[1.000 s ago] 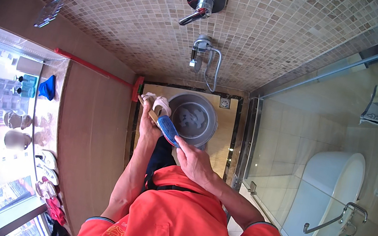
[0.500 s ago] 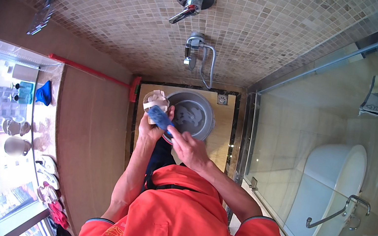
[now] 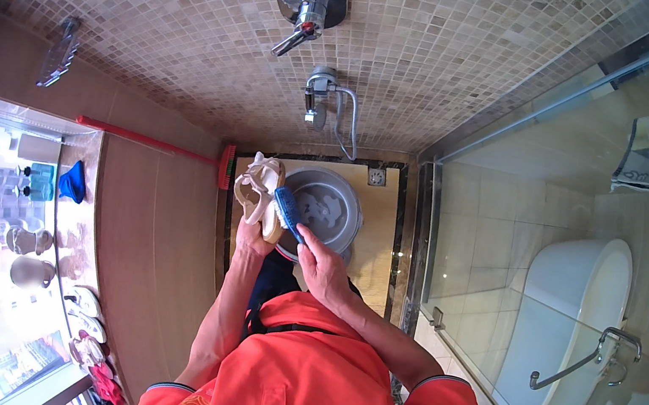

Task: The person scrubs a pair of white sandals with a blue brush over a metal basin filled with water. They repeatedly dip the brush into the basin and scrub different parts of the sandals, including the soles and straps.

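- head cam: blue brush went from across the sandal to its right edge
- sandal's held left of the grey basin, left hand gripping the near end, fingers mostly hidden
- right hand's fingers pinch the handle
- mid-scrub i'd guess, can't tell what's left

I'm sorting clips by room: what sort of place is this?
Most likely a bathroom's shower area: a round chrome mixer valve and a thin silver hose are on the beige-brown mosaic-tiled wall, and a white oval bathtub shows through the clear glass panel on the right.
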Demonstrator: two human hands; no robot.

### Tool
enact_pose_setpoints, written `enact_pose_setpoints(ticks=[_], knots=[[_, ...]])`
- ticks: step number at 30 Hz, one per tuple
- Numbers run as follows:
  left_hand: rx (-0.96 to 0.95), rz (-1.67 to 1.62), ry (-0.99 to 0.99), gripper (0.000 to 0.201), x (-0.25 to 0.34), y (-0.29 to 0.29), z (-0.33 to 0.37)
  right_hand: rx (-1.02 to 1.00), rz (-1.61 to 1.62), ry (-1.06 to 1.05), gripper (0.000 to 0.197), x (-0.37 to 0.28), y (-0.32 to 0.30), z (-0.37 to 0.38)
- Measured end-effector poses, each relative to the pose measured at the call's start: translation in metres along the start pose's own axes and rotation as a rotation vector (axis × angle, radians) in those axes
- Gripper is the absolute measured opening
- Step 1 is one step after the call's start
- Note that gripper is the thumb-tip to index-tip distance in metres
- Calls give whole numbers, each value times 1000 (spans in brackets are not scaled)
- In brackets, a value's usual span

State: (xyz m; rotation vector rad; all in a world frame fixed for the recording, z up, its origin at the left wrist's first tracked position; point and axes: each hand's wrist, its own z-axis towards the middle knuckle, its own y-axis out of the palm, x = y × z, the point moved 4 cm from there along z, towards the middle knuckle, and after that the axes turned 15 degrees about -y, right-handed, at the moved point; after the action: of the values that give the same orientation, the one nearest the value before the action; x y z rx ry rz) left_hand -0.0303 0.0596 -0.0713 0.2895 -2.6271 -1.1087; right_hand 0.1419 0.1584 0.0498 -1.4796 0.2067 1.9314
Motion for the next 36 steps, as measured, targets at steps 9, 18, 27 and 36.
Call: enact_pose_setpoints(ticks=[9, 18, 27, 36], knots=[[-286, 54, -132, 34, -10, 27, -7, -12, -123, 139, 39, 28, -1, 71], [-323, 151, -317, 46, 4, 24, -26, -148, 276, 351, 44, 66, -5, 112], [39, 165, -169, 39, 22, -86, 10, -43, 139, 265, 47, 42, -17, 61], [44, 972, 94, 18, 35, -14, -27, -219, 220, 375, 46, 63, -55, 73]])
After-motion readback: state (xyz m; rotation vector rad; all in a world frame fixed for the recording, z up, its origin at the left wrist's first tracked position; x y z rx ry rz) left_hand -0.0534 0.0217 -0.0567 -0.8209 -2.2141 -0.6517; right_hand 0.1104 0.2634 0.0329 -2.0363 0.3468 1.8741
